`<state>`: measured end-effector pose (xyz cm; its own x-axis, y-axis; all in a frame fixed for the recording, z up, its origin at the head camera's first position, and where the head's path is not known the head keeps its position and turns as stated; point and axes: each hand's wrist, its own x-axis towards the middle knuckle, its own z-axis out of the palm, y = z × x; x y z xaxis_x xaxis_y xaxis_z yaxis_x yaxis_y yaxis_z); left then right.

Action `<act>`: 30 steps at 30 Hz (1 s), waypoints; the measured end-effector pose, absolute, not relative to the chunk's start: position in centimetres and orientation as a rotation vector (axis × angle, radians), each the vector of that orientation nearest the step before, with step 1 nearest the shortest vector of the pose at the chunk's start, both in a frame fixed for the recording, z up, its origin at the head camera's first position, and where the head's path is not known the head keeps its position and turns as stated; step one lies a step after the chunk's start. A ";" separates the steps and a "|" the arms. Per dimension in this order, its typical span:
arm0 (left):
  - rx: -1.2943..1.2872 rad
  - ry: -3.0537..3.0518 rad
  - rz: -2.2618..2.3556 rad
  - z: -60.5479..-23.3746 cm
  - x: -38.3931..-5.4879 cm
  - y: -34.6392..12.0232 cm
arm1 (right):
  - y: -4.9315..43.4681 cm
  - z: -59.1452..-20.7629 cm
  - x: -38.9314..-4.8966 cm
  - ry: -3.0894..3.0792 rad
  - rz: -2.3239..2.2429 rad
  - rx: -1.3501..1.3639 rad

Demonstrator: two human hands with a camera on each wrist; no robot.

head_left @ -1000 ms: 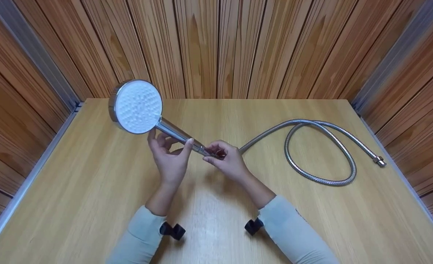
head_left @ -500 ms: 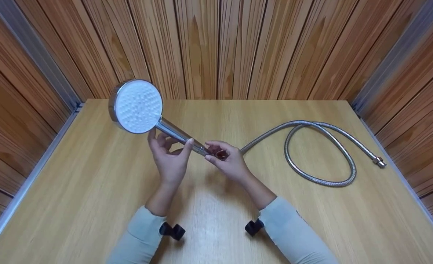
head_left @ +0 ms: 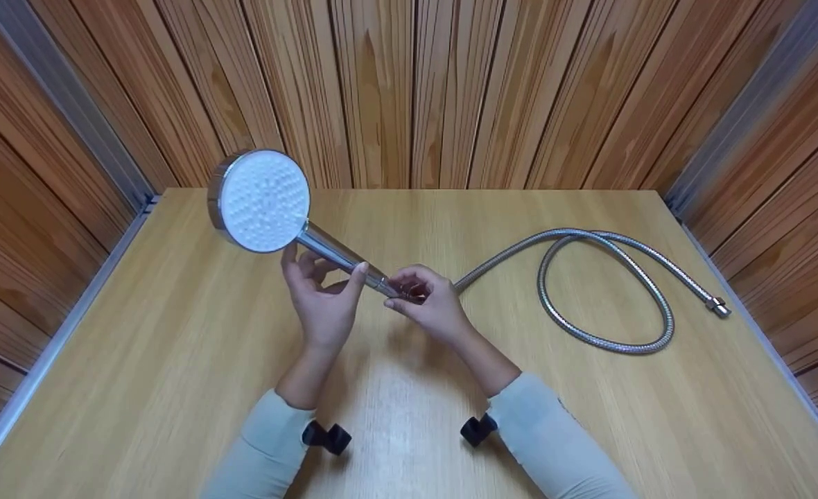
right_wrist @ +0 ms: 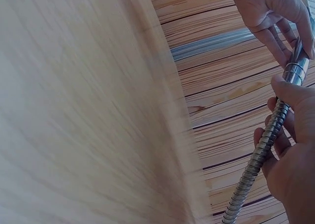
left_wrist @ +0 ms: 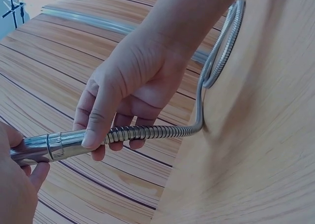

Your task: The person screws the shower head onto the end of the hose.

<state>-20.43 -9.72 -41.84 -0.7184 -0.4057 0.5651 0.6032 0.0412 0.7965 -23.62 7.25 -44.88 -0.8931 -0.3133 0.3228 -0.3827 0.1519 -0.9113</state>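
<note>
A chrome shower head [head_left: 265, 201] with a round white nozzle face is held tilted above the table, face toward the head camera. My left hand [head_left: 322, 305] grips its handle [head_left: 329, 247], thumb on the near side and fingers behind. At the handle's lower end, my right hand [head_left: 433, 301] pinches the smooth metal nut [left_wrist: 74, 143] of the shower hose [left_wrist: 152, 131] between thumb and fingers. In the left wrist view the nut sits in line against the handle end. The ribbed hose runs out past the right fingers and down to the table.
On the right of the wooden table [head_left: 173, 388] the hose lies in a loop [head_left: 669, 319], its free end fitting [head_left: 717, 305] near the right edge. Wood-panelled walls [head_left: 450, 90] rise behind and at both sides. A black wrist camera [head_left: 327, 439] sits at each sleeve.
The right fingers have shifted slightly around the nut, spreading and closing at the joint. The shower head has moved a touch to the right; the left hand keeps its grip.
</note>
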 end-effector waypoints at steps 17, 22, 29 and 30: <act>-0.204 -1.599 -1.760 -41.7 -20.4 -9.8 | 6.9 -44.7 -23.4 -2.316 1.850 0.756; -0.224 -1.594 -1.752 -41.9 -20.4 -9.8 | 7.0 -44.9 -23.3 -2.308 1.833 0.767; -0.238 -1.593 -1.743 -42.0 -20.4 -9.8 | 7.3 -45.1 -23.3 -2.313 1.781 0.878; -0.236 -1.592 -1.746 -41.9 -20.4 -9.8 | 7.3 -45.0 -23.3 -2.309 1.787 0.879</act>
<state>-20.43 -9.76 -41.93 -0.7034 -0.3955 0.5907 0.6245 0.0530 0.7792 -23.32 7.31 -45.04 -0.8301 -0.3817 0.4065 -0.4893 0.1488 -0.8593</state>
